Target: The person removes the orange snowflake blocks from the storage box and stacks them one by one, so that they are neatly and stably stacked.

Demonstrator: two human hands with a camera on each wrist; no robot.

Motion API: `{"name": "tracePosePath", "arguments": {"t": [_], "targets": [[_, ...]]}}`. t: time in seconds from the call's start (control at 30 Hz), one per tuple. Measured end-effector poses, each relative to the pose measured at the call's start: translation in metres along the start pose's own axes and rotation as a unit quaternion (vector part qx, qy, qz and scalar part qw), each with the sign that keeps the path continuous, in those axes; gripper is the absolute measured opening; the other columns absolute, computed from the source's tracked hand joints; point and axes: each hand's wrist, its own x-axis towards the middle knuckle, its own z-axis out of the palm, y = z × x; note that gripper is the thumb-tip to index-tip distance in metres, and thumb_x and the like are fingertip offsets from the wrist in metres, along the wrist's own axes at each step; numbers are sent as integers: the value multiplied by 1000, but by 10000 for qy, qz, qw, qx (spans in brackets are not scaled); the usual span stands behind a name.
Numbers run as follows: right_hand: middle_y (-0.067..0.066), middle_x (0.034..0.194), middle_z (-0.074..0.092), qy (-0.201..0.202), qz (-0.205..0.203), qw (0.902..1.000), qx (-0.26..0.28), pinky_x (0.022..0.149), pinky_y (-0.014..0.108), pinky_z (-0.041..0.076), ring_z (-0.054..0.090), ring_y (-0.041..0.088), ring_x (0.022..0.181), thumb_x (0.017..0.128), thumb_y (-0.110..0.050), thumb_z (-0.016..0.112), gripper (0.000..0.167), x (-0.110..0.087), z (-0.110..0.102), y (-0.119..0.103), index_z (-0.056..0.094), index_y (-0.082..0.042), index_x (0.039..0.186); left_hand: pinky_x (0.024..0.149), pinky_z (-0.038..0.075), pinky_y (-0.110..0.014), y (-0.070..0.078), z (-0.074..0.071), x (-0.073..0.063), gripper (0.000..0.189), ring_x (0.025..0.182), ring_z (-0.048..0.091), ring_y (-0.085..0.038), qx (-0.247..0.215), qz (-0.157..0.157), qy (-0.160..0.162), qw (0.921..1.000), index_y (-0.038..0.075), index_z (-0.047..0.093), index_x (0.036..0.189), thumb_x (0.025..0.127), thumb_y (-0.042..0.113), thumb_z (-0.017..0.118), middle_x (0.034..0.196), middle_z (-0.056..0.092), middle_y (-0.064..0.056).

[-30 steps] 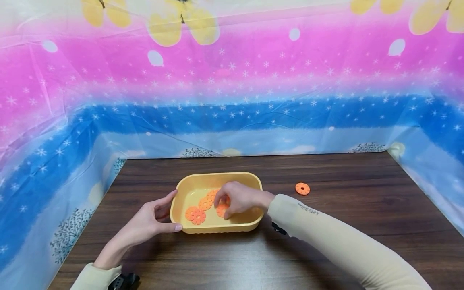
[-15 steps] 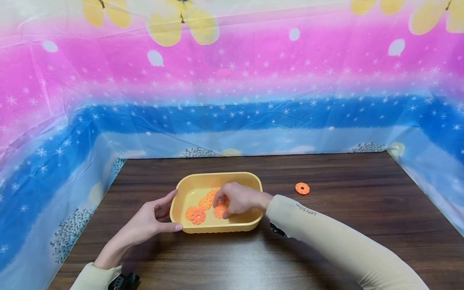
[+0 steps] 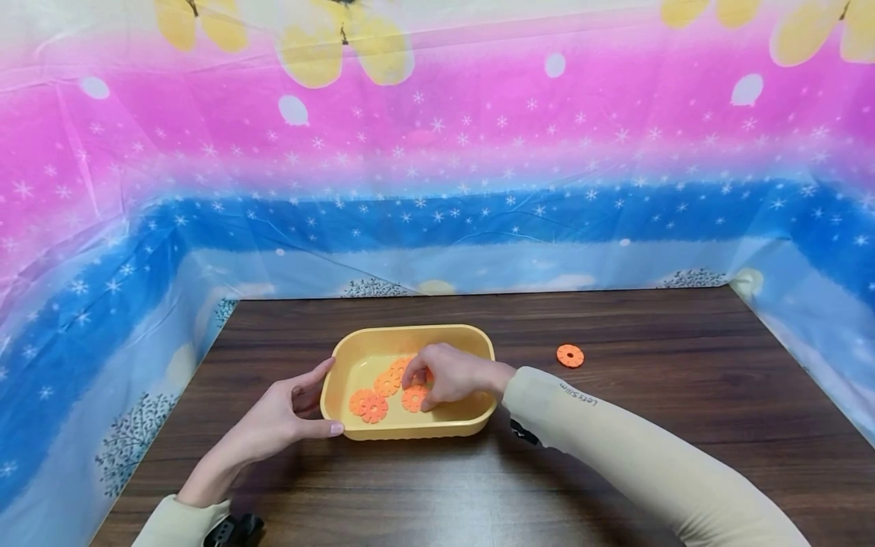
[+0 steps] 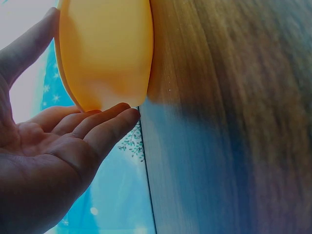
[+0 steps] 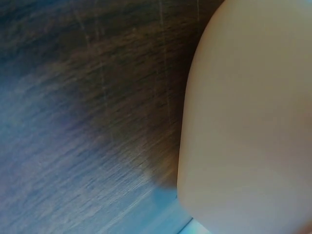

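A yellow plastic basin (image 3: pixel 424 434) stands on the table with several orange notched plastic discs (image 3: pixel 374 417) on its floor. My left hand (image 3: pixel 273 416) grips the basin's left end, thumb along the near corner and fingers toward the far corner. In the left wrist view, the fingers (image 4: pixel 105 127) lie against the end of the basin (image 4: pixel 107 44). Inside the right half my right hand (image 3: pixel 451 374) reaches down with curled fingers and pinches an orange notched disc (image 3: pixel 409 404) between thumb and fingers. That hand partly hides this disc and another one behind it.
One more orange disc (image 3: pixel 570 364) lies on the dark wooden table (image 3: pixel 649 395), right of the basin. A patterned cloth (image 3: pixel 478 228) hangs behind the table and along both sides. Only the table and a blurred tan surface (image 5: pixel 243 122) show in the right wrist view.
The right hand shifted slightly left with the disc at its fingertips, between one second and half a second ago. It barely moves since. The left hand and basin stay where they were.
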Motion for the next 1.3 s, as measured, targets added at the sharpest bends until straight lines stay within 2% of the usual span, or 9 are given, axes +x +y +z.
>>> {"name": "tracePosePath", "arguments": {"t": [0.43, 0.7, 1.07, 1.3], "targets": [[0, 85, 60, 90, -13, 9998, 182, 67, 21, 44, 51, 13, 77, 67, -10, 83, 33, 1, 3, -1, 65, -16, 94, 87, 48, -36, -2, 0, 0, 95, 126, 38, -31, -117, -29, 13, 9999, 12, 24, 147, 71, 18, 81, 148, 27, -13], [-2, 87, 57, 115, 182, 9994, 273, 68, 22, 44, 50, 12, 77, 66, -12, 84, 39, 2, 6, -2, 58, -17, 94, 86, 48, -34, -2, 0, 0, 95, 126, 38, -31, -165, -14, -18, 9999, 11, 23, 147, 72, 16, 80, 148, 25, -13], [-3, 94, 59, -35, 48, 9996, 275, 70, 22, 45, 53, 13, 81, 65, -11, 84, 45, 0, 3, -1, 62, -18, 104, 87, 48, -33, -2, 0, 0, 94, 127, 37, -31, -107, 16, -5, 9999, 12, 24, 147, 72, 16, 80, 148, 26, -13], [-4, 90, 60, -90, 7, 9998, 171, 69, 21, 44, 51, 13, 79, 67, -9, 82, 42, 1, 2, -1, 66, -19, 104, 87, 48, -35, -2, 0, 0, 95, 127, 38, -31, -120, -22, 19, 9999, 12, 24, 147, 71, 17, 81, 148, 25, -13]]}}
